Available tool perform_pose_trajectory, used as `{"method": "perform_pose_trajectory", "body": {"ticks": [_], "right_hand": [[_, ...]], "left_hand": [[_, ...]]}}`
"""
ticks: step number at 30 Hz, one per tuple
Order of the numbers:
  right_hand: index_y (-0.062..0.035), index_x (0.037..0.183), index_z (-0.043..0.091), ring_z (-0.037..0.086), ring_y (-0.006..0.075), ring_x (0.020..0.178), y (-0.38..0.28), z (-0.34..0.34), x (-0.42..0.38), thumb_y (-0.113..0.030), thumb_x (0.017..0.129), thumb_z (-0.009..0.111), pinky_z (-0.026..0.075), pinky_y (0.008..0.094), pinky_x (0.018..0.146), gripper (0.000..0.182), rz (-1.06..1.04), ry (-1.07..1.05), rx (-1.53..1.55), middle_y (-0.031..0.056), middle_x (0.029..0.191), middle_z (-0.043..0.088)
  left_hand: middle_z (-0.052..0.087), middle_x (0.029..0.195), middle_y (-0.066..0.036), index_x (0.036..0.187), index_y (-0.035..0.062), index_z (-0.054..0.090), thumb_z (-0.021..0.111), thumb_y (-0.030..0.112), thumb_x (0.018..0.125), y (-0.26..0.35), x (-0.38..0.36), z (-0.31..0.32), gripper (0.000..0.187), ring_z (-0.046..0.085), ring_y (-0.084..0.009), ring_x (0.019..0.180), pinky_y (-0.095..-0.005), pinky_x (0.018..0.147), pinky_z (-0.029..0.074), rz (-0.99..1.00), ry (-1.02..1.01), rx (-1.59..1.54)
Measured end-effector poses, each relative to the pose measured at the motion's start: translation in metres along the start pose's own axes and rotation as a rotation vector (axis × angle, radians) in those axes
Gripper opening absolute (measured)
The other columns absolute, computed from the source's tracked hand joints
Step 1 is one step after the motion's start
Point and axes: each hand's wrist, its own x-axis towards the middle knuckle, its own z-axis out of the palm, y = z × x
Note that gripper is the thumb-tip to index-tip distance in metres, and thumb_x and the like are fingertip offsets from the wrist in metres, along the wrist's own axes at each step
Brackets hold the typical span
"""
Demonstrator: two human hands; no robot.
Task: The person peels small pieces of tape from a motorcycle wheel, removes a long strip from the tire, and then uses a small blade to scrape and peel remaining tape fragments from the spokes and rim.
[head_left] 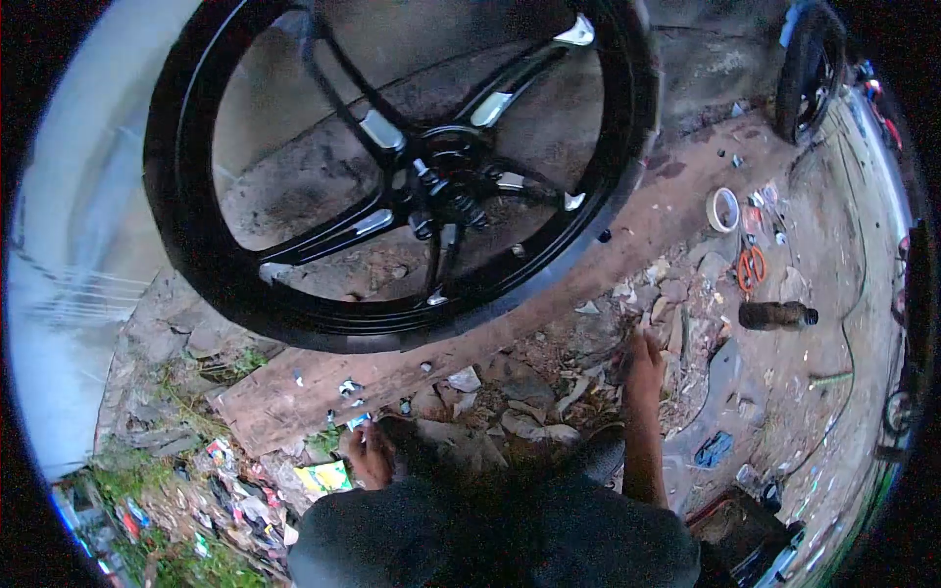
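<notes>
A large black spoked wheel (402, 328) with silver patches on its spokes stands in front of me, above a long wooden plank. Below its lower edge, my left hand (371, 459) is closed at the plank's near side, with a small blue-and-white item (359, 421) at its fingertips; its kind is too small to make out. My right hand (642, 361) hangs over the rubble to the right, apart from the wheel. At least one of its fingers is stretched out, and I see nothing held in it.
On the reddish-brown plank (323, 397) lie small scraps. To the right are a tape roll (723, 210), orange-handled scissors (751, 268), a dark bottle (776, 316) and a blue cloth (714, 450). A second wheel (810, 76) stands at the back right. Broken stones and litter cover the ground.
</notes>
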Motion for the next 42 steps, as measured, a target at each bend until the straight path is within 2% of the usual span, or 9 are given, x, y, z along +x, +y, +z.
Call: {"method": "perform_pose_trajectory", "body": {"ticks": [3, 11, 16, 23, 26, 30, 36, 39, 42], "right_hand": [[-0.0012, 0.125, 0.064, 0.070, 0.0198, 0.078, -0.035, 0.009, -0.045, -0.023, 0.105, 0.062, 0.053, 0.0319, 0.070, 0.029, 0.178, -0.091, 0.158, 0.0081, 0.098, 0.072], [-0.0028, 0.132, 0.053, 0.073, 0.0220, 0.079, -0.206, 0.082, -0.099, -0.027, 0.110, 0.055, 0.057, 0.0329, 0.067, 0.033, -0.142, -0.348, 0.109, 0.0141, 0.103, 0.074], [-0.0037, 0.126, 0.053, 0.068, 0.0176, 0.065, -0.304, 0.138, -0.108, -0.026, 0.111, 0.052, 0.052, 0.0279, 0.056, 0.027, -0.493, -0.375, 0.122, 0.0111, 0.092, 0.070], [-0.0047, 0.113, 0.059, 0.056, 0.0084, 0.053, -0.352, 0.203, -0.111, -0.019, 0.109, 0.056, 0.039, 0.0254, 0.046, 0.015, -0.686, -0.572, -0.020, 0.0053, 0.075, 0.066], [-0.0024, 0.105, 0.062, 0.061, 0.0108, 0.055, -0.369, 0.235, -0.109, -0.019, 0.106, 0.060, 0.043, 0.0317, 0.049, 0.016, -1.016, -0.439, -0.302, 0.0083, 0.071, 0.068], [-0.0007, 0.104, 0.062, 0.070, 0.0320, 0.062, -0.387, 0.265, -0.109, -0.019, 0.105, 0.062, 0.050, 0.0407, 0.058, 0.018, -1.248, -0.359, -0.463, 0.0162, 0.071, 0.069], [-0.0005, 0.108, 0.060, 0.070, 0.0378, 0.067, -0.380, 0.275, -0.126, -0.019, 0.108, 0.055, 0.052, 0.0422, 0.062, 0.019, -1.320, -0.331, -0.433, 0.0189, 0.073, 0.067], [-0.0028, 0.116, 0.066, 0.060, 0.0124, 0.070, -0.373, 0.273, -0.130, -0.025, 0.112, 0.048, 0.046, 0.0295, 0.066, 0.029, -1.191, -0.324, -0.446, 0.0072, 0.080, 0.068], [-0.0017, 0.115, 0.067, 0.057, 0.0119, 0.076, -0.368, 0.270, -0.125, -0.029, 0.113, 0.046, 0.045, 0.0281, 0.071, 0.035, -1.165, -0.300, -0.482, 0.0045, 0.083, 0.065]], "left_hand": [[0.050, 0.060, 0.003, 0.068, 0.0093, 0.056, 0.059, 0.047, 0.107, -0.011, 0.006, -0.003, 0.054, 0.040, -0.0100, 0.054, -0.0315, 0.052, 0.030, -0.143, 0.033, 0.130], [0.061, 0.095, -0.002, 0.107, 0.0024, 0.063, 0.059, 0.033, 0.107, -0.025, 0.014, 0.007, 0.031, 0.051, -0.0129, 0.083, -0.0288, 0.073, 0.043, 0.151, -0.050, 0.099], [0.060, 0.104, -0.001, 0.129, 0.0094, 0.055, 0.059, 0.032, 0.107, -0.021, 0.015, 0.004, 0.032, 0.052, -0.0123, 0.087, -0.0284, 0.075, 0.045, 0.027, -0.155, -0.217], [0.055, 0.106, -0.004, 0.123, 0.0028, 0.052, 0.053, 0.026, 0.110, 0.005, 0.044, 0.017, 0.026, 0.051, -0.0147, 0.096, -0.0301, 0.087, 0.044, 0.133, -0.059, -0.159], [0.053, 0.109, -0.005, 0.120, 0.0019, 0.052, 0.051, 0.021, 0.111, 0.047, 0.051, 0.035, 0.022, 0.049, -0.0155, 0.097, -0.0302, 0.090, 0.042, 0.322, 0.027, -0.095], [0.052, 0.104, -0.001, 0.122, 0.0059, 0.052, 0.049, 0.021, 0.111, 0.072, 0.065, 0.052, 0.019, 0.046, -0.0099, 0.087, -0.0262, 0.077, 0.041, 0.337, -0.024, -0.248], [0.052, 0.103, 0.000, 0.122, 0.0077, 0.052, 0.049, 0.022, 0.112, 0.067, 0.069, 0.067, 0.018, 0.045, -0.0087, 0.082, -0.0253, 0.070, 0.041, 0.372, -0.022, -0.254], [0.053, 0.108, -0.004, 0.123, 0.0050, 0.052, 0.050, 0.025, 0.111, 0.063, 0.063, 0.063, 0.023, 0.047, -0.0126, 0.093, -0.0284, 0.082, 0.041, 0.342, -0.049, -0.229], [0.057, 0.120, -0.011, 0.124, -0.0003, 0.054, 0.051, 0.028, 0.110, 0.062, 0.058, 0.055, 0.032, 0.051, -0.0213, 0.115, -0.0346, 0.105, 0.040, 0.272, -0.103, -0.285]]}}
